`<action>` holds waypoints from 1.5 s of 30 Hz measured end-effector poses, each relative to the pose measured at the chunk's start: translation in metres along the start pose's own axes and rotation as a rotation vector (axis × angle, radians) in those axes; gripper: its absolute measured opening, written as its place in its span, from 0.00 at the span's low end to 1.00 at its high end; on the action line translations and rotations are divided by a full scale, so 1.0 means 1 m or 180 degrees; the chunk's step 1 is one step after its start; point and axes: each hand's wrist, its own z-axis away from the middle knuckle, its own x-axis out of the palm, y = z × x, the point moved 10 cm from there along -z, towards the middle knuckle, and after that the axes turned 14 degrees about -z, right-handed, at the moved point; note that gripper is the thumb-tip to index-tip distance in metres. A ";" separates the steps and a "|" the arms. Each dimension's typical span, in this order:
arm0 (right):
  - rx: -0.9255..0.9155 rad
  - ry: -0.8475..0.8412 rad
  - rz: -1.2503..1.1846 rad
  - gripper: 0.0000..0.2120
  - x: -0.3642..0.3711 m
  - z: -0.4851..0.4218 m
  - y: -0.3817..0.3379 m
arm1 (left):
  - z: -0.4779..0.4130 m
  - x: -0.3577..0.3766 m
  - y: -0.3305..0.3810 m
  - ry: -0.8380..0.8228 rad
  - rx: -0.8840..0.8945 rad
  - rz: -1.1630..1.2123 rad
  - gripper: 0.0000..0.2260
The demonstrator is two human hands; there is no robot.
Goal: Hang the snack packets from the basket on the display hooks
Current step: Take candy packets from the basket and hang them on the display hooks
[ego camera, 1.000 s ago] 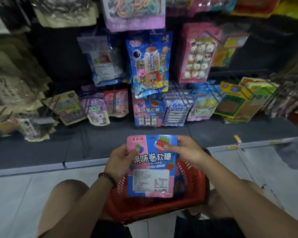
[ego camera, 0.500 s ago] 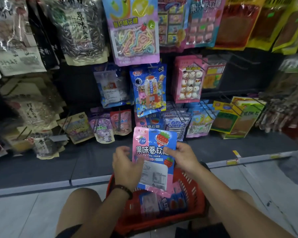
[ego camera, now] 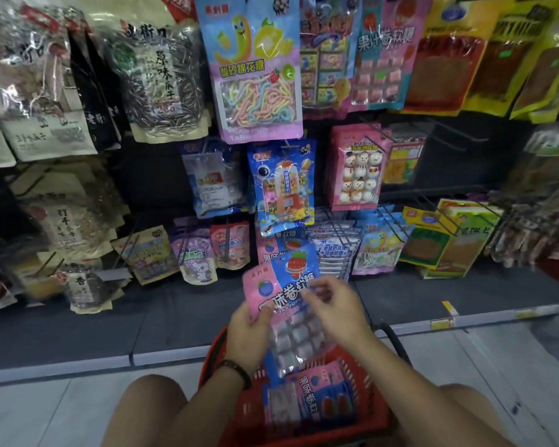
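A pink and blue snack packet (ego camera: 286, 285) with a strawberry picture is raised above the red basket (ego camera: 236, 411), tilted with its top toward the display. My left hand (ego camera: 247, 333) grips its left edge, thumb on the front. My right hand (ego camera: 334, 306) holds its right side, fingers blurred over the print. Just behind the packet's top hang matching packets (ego camera: 276, 243) on a low display hook. More pink and blue packets (ego camera: 310, 401) lie in the basket between my knees.
Rows of hanging snack bags fill the display: a blue candy packet (ego camera: 283, 185), a pink snowman packet (ego camera: 355, 169), white packets (ego camera: 333, 250). Bare wire hooks (ego camera: 446, 137) stick out at the right. A dark base shelf (ego camera: 110, 321) runs below.
Both hands have lifted the packet up and forward from over the basket toward the low hooks. The packet has turned from its back label to its front. My view tilted upward.
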 end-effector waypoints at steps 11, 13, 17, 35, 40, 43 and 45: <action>0.0087 0.0129 -0.0778 0.19 -0.021 -0.054 0.013 | -0.057 0.001 0.017 -0.0545 0.0460 -0.0100 0.11; 0.0099 0.0129 -0.0918 0.18 -0.019 -0.063 0.019 | -0.070 0.001 0.013 -0.0478 0.0481 -0.0362 0.09; 0.0217 0.0076 -0.1157 0.07 -0.009 -0.081 0.045 | -0.105 -0.003 -0.009 -0.0140 0.0491 -0.1250 0.06; 0.1269 0.0139 -0.1660 0.08 0.021 -0.182 0.206 | -0.212 0.071 -0.130 -0.0621 -0.0584 -0.0380 0.12; 0.1058 0.0231 -0.1569 0.06 0.022 -0.198 0.194 | -0.231 0.076 -0.133 -0.0364 -0.0823 -0.0170 0.12; 0.1041 0.0332 -0.1527 0.05 0.021 -0.205 0.189 | -0.238 0.080 -0.138 -0.0345 -0.0876 -0.0082 0.12; 0.1091 0.0378 -0.1476 0.08 0.022 -0.208 0.190 | -0.243 0.081 -0.142 -0.0327 -0.0946 -0.0119 0.13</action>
